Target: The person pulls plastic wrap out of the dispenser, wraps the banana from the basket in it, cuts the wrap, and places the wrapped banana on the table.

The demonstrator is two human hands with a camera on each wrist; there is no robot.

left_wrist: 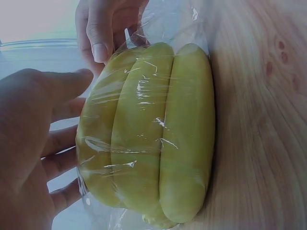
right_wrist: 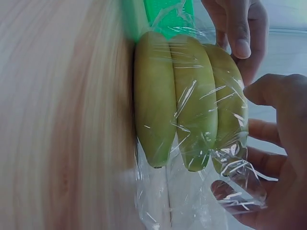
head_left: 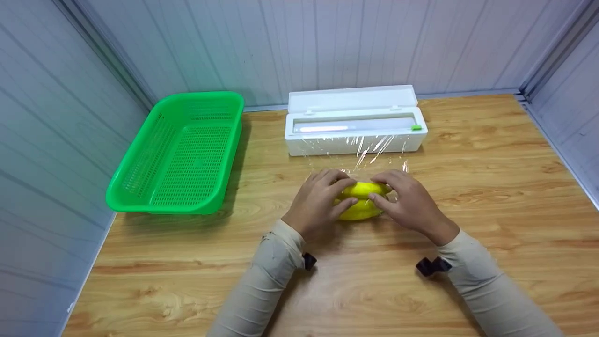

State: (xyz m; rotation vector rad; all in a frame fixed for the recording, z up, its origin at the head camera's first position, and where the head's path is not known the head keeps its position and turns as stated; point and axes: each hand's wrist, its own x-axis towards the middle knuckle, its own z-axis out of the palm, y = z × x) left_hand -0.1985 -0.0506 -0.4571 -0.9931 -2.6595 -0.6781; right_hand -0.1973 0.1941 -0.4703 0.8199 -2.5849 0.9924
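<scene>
A bunch of yellow bananas (head_left: 362, 189) lies on the table, with clear cling film (right_wrist: 192, 124) over it. Both wrist views show three bananas side by side, the film creased and shiny across them. My left hand (head_left: 320, 199) holds the bunch at its left end, thumb toward me and fingers along the far side. At the right end, my right hand (head_left: 412, 201) holds it the same way, thumb and fingertips on the film. In the right wrist view, loose film (right_wrist: 240, 191) bunches by the right fingers. From the bananas, film stretches back toward a white dispenser box (head_left: 355, 146).
The dispenser's lid (head_left: 353, 99) stands raised near the back wall; a roll lies inside, and a green slider (head_left: 416, 127) sits at the right of its front edge. A green mesh basket (head_left: 199, 159) stands at the left. Panelled walls border the wooden table (head_left: 491, 187).
</scene>
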